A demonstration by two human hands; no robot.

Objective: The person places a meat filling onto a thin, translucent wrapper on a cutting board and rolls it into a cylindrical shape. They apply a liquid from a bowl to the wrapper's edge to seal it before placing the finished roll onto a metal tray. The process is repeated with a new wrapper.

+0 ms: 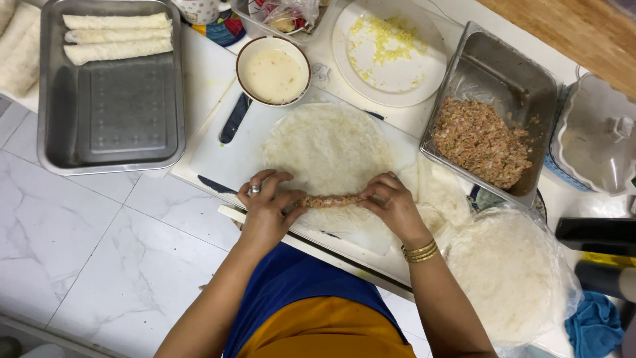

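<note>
Brushed metal tray (59, 142) beside a matt, floury wrapper (328, 149); coarse minced filling (480, 139) in a dull steel pan (513, 73); glossy marble floor (99, 245) below the tray.

Left hand (268, 209) and right hand (392, 202) reach forward, fingers curled, pinching inward.

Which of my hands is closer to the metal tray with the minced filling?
Right. Your right hand presses the end of the filling strip just left of and below the filling tray; your left hand is farther left, across the wrapper.
</note>
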